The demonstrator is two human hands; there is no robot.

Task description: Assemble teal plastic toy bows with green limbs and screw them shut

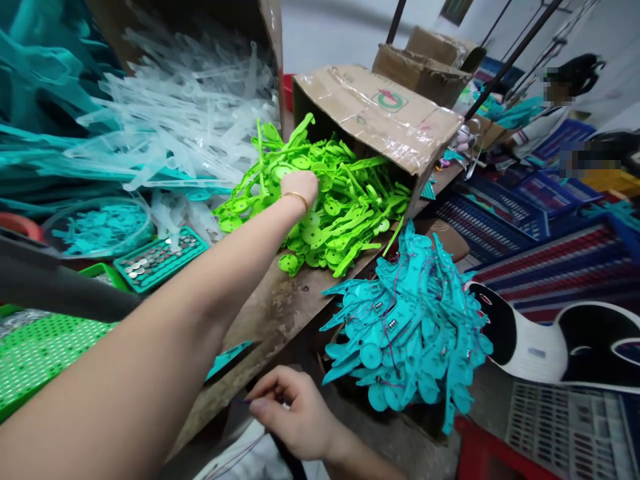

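Cluttered workshop bench (280, 307), worn brown. Left hand (300, 187) reaches to the far edge, fingers curled down into a pile of green plastic parts (340, 213) spilling from a tipped cardboard box (380, 113). Right hand (295, 413), below the near edge, pinches a thin wire (240, 401). Teal parts (410, 327) hang beside it.
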